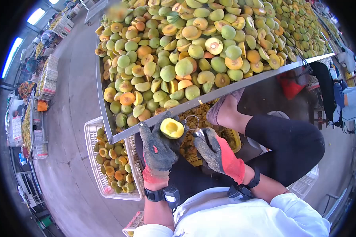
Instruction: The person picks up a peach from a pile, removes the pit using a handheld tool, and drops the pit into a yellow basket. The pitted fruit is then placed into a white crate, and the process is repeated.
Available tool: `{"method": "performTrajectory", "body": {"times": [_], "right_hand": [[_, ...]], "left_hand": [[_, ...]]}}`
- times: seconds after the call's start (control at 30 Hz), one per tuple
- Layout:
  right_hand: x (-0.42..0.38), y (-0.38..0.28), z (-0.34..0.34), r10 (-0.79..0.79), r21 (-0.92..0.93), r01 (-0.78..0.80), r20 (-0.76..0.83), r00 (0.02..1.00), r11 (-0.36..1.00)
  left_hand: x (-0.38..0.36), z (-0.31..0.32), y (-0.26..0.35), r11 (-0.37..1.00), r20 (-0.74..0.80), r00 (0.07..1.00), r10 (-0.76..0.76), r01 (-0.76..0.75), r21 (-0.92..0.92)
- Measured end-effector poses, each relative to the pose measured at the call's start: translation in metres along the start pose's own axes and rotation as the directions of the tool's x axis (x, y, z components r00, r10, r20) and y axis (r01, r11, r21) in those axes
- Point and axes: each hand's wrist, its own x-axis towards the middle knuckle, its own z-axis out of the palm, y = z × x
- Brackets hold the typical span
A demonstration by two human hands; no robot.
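Note:
My left hand (159, 148), in a dark-coated red work glove, grips a peach half (172, 128). Its yellow cut face is turned up and shows a hollow in the middle, with no stone in it. Just to the right, my right hand (211, 150), gloved alike, is closed around a small metal tool (199, 133) with a thin wire loop (192, 122). The loop is beside the fruit and seems apart from it. Both hands are over my lap, below the edge of a metal table (225, 87) heaped with green-yellow peach halves (184, 67), some with stones showing.
A white plastic crate (91, 158) of hollowed halves stands at lower left. Between my legs, under the table, a yellow basket (236, 142) holds small brownish-yellow pieces. A red bag (290, 85) hangs at right. A person (344, 94) and stacked crates (49, 75) are farther off.

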Motion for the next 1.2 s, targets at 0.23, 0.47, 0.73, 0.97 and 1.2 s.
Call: {"method": "performTrajectory", "body": {"times": [0.23, 0.47, 0.73, 0.97, 1.2], "right_hand": [[0.001, 0.005, -0.014, -0.173, -0.399, 0.184, 0.063, 0.983, 0.899], [-0.004, -0.002, 0.002, -0.241, -0.642, 0.181, -0.006, 0.971, 0.745], [-0.008, 0.0, 0.01, -0.189, -0.679, 0.099, -0.06, 0.98, 0.728], [-0.011, 0.005, -0.003, -0.209, -0.815, 0.23, 0.138, 0.968, 0.532], [-0.01, 0.007, 0.005, -0.213, -0.874, 0.485, 0.471, 0.856, 0.014]], "left_hand": [[-0.004, -0.002, -0.01, 0.994, -0.007, 0.999, -0.051, 0.051, -0.097], [-0.014, 0.01, 0.022, 0.976, 0.028, 0.979, -0.201, 0.203, -0.074], [-0.014, -0.009, 0.017, 0.883, -0.044, 0.935, -0.352, 0.316, -0.348], [-0.027, -0.013, 0.009, 0.899, -0.084, 0.896, -0.436, 0.438, 0.005], [-0.031, -0.009, 0.015, 0.834, -0.174, 0.84, -0.514, 0.537, 0.13]]}}
